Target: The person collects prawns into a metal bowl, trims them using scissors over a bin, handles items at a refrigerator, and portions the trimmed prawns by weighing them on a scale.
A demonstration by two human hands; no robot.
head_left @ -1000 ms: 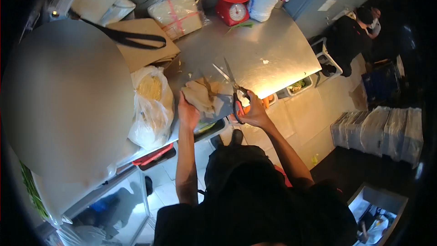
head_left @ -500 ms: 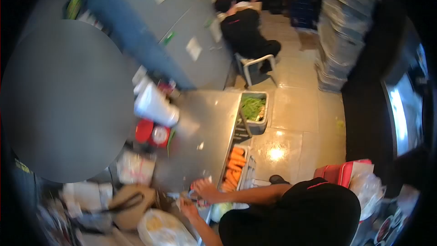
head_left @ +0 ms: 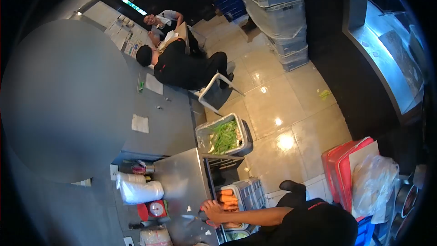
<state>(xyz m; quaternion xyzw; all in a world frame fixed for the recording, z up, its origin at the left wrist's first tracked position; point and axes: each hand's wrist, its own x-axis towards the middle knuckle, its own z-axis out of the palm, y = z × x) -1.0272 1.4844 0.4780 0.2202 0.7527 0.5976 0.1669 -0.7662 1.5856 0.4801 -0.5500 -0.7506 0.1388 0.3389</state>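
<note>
My right hand [head_left: 213,212] is at the edge of the steel table [head_left: 177,173], with its fingers curled. It is closed around a tool with red parts [head_left: 211,223] showing on both sides of the fingers. A pale, blade-like piece [head_left: 189,217] points away from it over the table; blur hides the exact kind. Just beside the hand, several orange carrots [head_left: 228,198] lie in a grey crate [head_left: 248,196] below the table edge. White scraps [head_left: 208,232] are on the tabletop. My left hand is out of view past the bottom edge.
A red kitchen scale [head_left: 156,208] and white stacked cups [head_left: 141,191] stand on the table. Beyond it is a bin of green vegetables [head_left: 225,136]. Two people sit further off, one on a white chair [head_left: 214,93]. Wrapped tubs [head_left: 287,27] and red containers [head_left: 341,159] stand to the right.
The view has swung and shifted, so the table now sits lower. My left hand, earlier beside the right, has left the frame. My right hand remains at the table edge.
</note>
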